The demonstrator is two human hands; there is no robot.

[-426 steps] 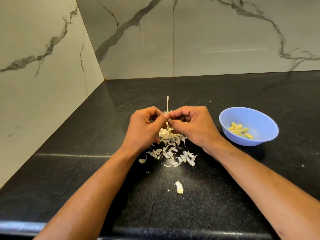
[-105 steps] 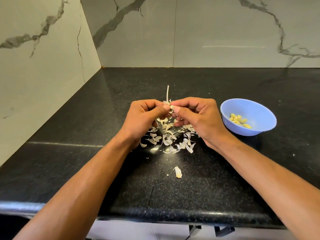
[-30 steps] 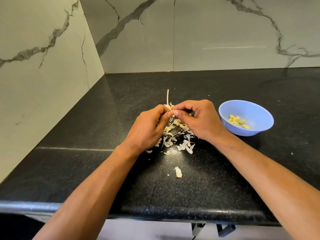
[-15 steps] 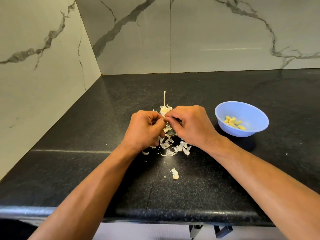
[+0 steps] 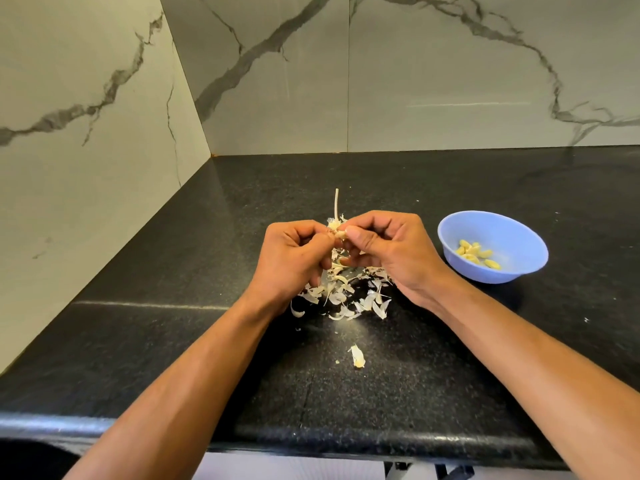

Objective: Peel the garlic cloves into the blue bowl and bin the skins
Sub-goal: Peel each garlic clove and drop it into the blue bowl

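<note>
Two hands met above the black countertop [image 5: 173, 323]: the left hand [image 5: 291, 258] and the right hand [image 5: 391, 251], both with fingers curled, pinched one garlic clove [image 5: 339, 233] between their thumbs and fingertips. That clove was small and mostly covered by the fingers, so how much skin it kept could not be told. One thin pale stalk [image 5: 336, 204] stood upright just behind the hands, its base lost among the scraps. Below the hands lay one loose pile of skins [image 5: 346, 296], too many and too tangled to count, partly hidden by both wrists. One separate scrap of skin [image 5: 356, 356] lay apart from the pile, nearer the counter's front edge. One blue bowl [image 5: 519, 237] sat to the right of the right hand, near it but not touching, and it held a small cluster of peeled cloves [image 5: 476, 254], roughly eight, overlapping so that an exact count was not possible. Two marble-patterned walls [image 5: 450, 81] met in a corner behind the counter.
</note>
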